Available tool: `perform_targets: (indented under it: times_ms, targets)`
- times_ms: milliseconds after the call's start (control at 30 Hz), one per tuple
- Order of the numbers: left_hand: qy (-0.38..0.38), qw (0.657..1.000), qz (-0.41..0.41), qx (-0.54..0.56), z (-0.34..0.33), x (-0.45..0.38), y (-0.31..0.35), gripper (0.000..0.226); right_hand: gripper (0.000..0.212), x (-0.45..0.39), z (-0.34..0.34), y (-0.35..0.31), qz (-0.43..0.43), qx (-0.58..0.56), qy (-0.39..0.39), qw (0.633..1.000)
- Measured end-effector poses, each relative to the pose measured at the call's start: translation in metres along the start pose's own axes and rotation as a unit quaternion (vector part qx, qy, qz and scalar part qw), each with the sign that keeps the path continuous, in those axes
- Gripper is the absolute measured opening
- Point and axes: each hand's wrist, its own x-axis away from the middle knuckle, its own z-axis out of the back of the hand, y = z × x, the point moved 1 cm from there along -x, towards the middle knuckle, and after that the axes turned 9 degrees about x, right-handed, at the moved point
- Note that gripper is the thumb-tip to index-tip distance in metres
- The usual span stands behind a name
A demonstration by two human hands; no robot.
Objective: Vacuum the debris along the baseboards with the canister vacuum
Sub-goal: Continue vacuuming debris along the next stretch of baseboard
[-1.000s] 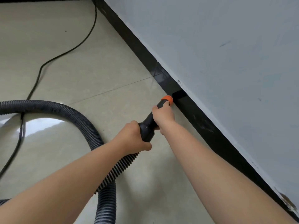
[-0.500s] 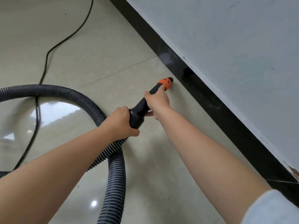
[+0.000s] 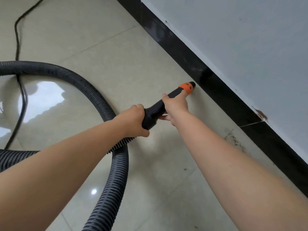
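Black vacuum nozzle (image 3: pixel 160 109) is being gripped by right hand (image 3: pixel 175 105) and left hand (image 3: pixel 133 121), fingers curled round it, orange tip (image 3: pixel 186 87) being held beside black baseboard (image 3: pixel 221 95) at frame centre.

An indoor room, most likely in a home or plain office, though which one cannot be told: glossy beige floor tiles (image 3: pixel 116 52) with thin grout lines mirror window light, a black baseboard (image 3: pixel 221 90) runs below a pale painted wall (image 3: pixel 241 39), and a chipped patch (image 3: pixel 261 114) marks the wall's lower edge.
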Motion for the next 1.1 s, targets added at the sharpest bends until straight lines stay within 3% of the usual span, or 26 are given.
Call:
perform_targets:
  times_ms: [100,267,633,867,1100]
  targets:
    - [-0.022,0.999,-0.006,-0.024,-0.019,0.022,0.005,0.046,0.061,0.022,0.009,0.027,-0.003,-0.042,0.008,0.999]
    - [0.016,0.997,0.033,-0.071,-0.033,0.064,0.02,0.047,0.048,0.046,0.02,0.055,0.027,-0.07,-0.033,0.997]
    - [0.06,0.992,0.092,-0.056,-0.093,0.17,0.095,0.04,0.05,0.11,0.084,0.129,0.013,-0.096,-0.08,0.992]
    - [0.118,0.986,0.098,-0.071,-0.123,0.175,0.117,0.053,0.052,0.111,0.106,0.145,0.022,-0.088,-0.076,0.993]
    - [0.077,0.987,0.1,-0.099,-0.12,0.174,0.102,0.047,0.033,0.117,0.119,0.149,-0.032,-0.095,-0.09,0.991]
